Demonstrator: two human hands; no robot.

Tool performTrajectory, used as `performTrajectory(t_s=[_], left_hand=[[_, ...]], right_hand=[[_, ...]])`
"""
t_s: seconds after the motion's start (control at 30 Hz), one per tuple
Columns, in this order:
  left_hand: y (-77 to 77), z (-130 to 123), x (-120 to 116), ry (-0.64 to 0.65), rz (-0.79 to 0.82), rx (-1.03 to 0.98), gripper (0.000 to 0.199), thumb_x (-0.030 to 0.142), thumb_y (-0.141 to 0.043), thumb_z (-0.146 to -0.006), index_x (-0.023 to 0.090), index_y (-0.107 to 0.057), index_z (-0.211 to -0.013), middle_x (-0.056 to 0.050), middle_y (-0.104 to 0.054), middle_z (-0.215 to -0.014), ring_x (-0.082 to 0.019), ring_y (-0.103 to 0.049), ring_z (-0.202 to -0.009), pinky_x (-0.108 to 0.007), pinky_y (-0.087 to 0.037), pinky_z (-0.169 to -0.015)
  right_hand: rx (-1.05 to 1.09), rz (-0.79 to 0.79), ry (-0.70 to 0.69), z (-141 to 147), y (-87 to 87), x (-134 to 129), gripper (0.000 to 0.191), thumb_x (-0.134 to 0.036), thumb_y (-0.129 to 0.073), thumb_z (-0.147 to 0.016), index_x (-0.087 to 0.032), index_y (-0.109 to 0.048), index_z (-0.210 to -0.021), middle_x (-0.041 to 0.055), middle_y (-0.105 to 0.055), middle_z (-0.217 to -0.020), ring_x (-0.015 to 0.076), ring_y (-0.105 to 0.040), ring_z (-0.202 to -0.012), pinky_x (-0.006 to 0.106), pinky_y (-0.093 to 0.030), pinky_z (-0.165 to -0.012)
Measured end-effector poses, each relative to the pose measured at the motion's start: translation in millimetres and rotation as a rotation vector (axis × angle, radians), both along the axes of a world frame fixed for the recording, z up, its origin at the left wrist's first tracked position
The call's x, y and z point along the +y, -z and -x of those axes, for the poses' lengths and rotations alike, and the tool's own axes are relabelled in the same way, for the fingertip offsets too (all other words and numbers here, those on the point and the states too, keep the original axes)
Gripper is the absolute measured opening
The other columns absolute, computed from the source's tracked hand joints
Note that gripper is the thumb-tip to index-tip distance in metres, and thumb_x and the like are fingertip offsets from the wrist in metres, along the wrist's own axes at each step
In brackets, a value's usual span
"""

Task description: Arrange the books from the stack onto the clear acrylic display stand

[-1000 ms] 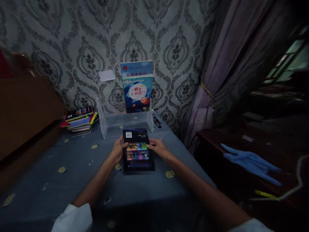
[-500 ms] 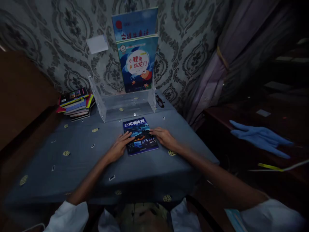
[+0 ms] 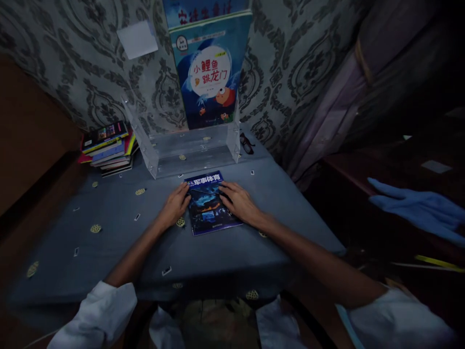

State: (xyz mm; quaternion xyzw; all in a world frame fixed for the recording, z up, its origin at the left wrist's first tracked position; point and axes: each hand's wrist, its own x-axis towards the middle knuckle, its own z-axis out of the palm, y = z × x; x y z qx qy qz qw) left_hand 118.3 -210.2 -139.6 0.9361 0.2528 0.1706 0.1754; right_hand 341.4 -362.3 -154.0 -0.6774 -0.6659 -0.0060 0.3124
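A dark blue magazine [image 3: 208,201] with white lettering across its top lies flat on the blue-grey tablecloth [image 3: 119,247]. At its left edge rests my left hand [image 3: 175,205], fingers spread, the tips touching the upper left side. My right hand [image 3: 238,202] lies over the magazine's right part, thumb and fingers apart, covering some of the cover. Neither hand grips it. Behind the magazine stands a clear acrylic stand [image 3: 196,157], with a blue children's book [image 3: 210,72] upright behind it against the wall.
Books are stacked [image 3: 109,148] at the back left. Dark glasses [image 3: 247,144] lie right of the stand. A white card [image 3: 138,39] is on the patterned wall. Blue gloves [image 3: 417,206] and a yellow strip [image 3: 439,262] lie at the right, beside a curtain [image 3: 327,116].
My left hand has moved up and left, off the cover's middle to its edge. My right hand has shifted up and further over the cover. The camera view has moved closer.
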Motion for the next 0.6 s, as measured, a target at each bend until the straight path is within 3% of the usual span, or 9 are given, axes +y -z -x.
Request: performTrajectory(t_s=[0.2, 0.4, 0.6], left_hand=[[-1.6, -24.3, 11.9, 0.038, -0.053, 0.04, 0.046, 0.032, -0.045, -0.097, 0.013, -0.057, -0.137, -0.013, -0.051, -0.15, -0.026, -0.044, -0.143, -0.047, -0.032, -0.121], [-4.4, -68.8, 12.2, 0.11, -0.043, 0.071, 0.045, 0.027, -0.044, -0.098, 0.009, -0.057, -0.137, -0.016, -0.051, -0.149, -0.028, -0.045, -0.142, -0.045, -0.034, -0.119], [-6.4, -108.7, 12.2, 0.212, -0.012, 0.086, 0.044, 0.026, -0.046, -0.098, 0.015, -0.056, -0.139, -0.011, -0.051, -0.15, -0.024, -0.044, -0.143, -0.041, -0.034, -0.119]], right_hand=[[0.007, 0.0, -0.01, -2.2, 6.9, 0.1, 0.035, -0.024, -0.049, -0.097, -0.019, -0.065, -0.128, 0.0132, -0.061, -0.136, 0.0298, -0.055, -0.13, 0.053, -0.047, -0.109], [0.005, -0.011, -0.004, 0.2, 3.9, -0.4, 0.033, -0.024, -0.049, -0.097, -0.017, -0.066, -0.125, 0.0138, -0.062, -0.135, 0.0303, -0.055, -0.129, 0.052, -0.048, -0.11], [0.0, -0.016, -0.013, 2.1, 0.8, -1.4, 0.035, -0.023, -0.048, -0.098, -0.015, -0.064, -0.127, 0.0161, -0.061, -0.136, 0.031, -0.054, -0.13, 0.053, -0.046, -0.111]])
